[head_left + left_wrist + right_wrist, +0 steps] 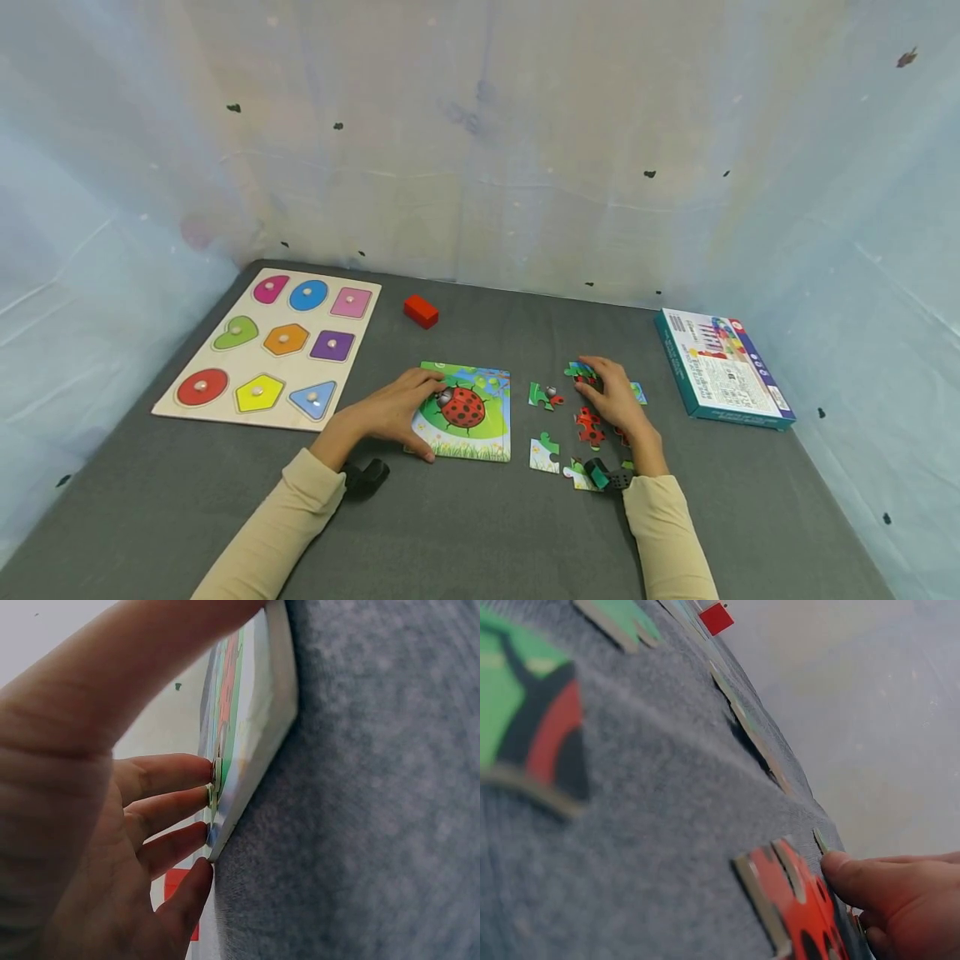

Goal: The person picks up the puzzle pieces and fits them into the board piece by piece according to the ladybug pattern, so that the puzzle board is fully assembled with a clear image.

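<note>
My left hand (pixel 393 410) rests at the left side of a square ladybug jigsaw board (pixel 491 429), thumb near the front corner and fingers on the far part. In the left wrist view, the fingertips of the left hand (pixel 142 832) touch the board's edge (pixel 259 742). To the right, my right hand (pixel 613 402) pinches a green and blue jigsaw piece (pixel 574 369) between thumb and fingers. Only a sliver of that piece (pixel 820 841) shows by the thumb in the right wrist view. A red spotted piece (pixel 589 427) lies just below this hand.
Several loose jigsaw pieces, including a grass corner piece (pixel 542 455), lie right of the board. A shape-knob board (pixel 247 367) is at left, a red block (pixel 422 311) behind, and a flat box (pixel 727 367) at far right. A plastic sheet (pixel 480 192) hangs behind the table.
</note>
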